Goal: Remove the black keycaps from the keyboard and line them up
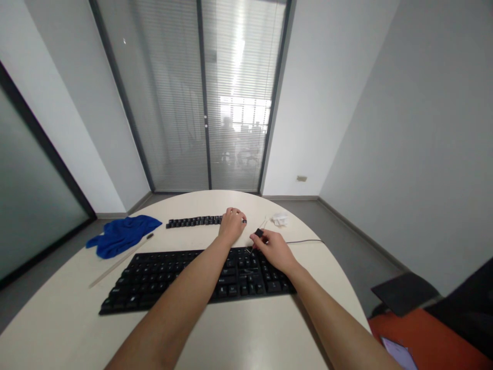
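Note:
A black keyboard (162, 277) lies across the round white table (69, 329) in front of me. Beyond it runs a row of loose black keycaps (192, 222). My left hand (231, 224) rests curled at the right end of that row, fingers bent over the last keycaps. My right hand (274, 249) hovers over the keyboard's upper right part and pinches a small black keycap (259, 233) between thumb and fingers.
A blue cloth (121, 234) lies at the table's left, with a thin stick (119, 260) beside it. A crumpled white tissue (280, 219) sits at the far right. A thin cable (304, 241) runs off the right edge. An orange seat (423, 339) stands lower right.

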Tool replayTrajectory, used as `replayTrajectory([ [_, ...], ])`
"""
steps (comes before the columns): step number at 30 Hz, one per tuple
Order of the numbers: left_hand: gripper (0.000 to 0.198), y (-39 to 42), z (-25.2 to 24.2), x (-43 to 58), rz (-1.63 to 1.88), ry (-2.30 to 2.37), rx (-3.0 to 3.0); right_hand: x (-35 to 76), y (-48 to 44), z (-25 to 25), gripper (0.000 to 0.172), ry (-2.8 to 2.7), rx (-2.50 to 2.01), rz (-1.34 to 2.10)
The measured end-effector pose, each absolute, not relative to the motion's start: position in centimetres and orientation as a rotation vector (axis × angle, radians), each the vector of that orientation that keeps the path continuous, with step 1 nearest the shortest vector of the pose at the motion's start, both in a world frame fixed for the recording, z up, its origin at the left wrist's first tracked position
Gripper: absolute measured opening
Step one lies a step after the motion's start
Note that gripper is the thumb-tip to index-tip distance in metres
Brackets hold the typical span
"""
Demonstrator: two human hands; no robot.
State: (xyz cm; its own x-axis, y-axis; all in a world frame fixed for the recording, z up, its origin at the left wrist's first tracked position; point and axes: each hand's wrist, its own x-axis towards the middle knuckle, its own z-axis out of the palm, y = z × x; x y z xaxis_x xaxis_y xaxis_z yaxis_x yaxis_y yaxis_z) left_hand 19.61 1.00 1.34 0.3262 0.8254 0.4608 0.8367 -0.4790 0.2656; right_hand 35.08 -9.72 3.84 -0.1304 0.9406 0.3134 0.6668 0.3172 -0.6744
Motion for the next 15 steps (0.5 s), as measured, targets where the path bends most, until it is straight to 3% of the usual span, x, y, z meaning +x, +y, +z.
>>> replayTrajectory([
  [15, 0.015, 1.16, 1.15, 19.71, -0.857, -1.626, -2.535, 35.19, -9.72, 3.55, 0.04, -1.867, -1.406, 0.487],
])
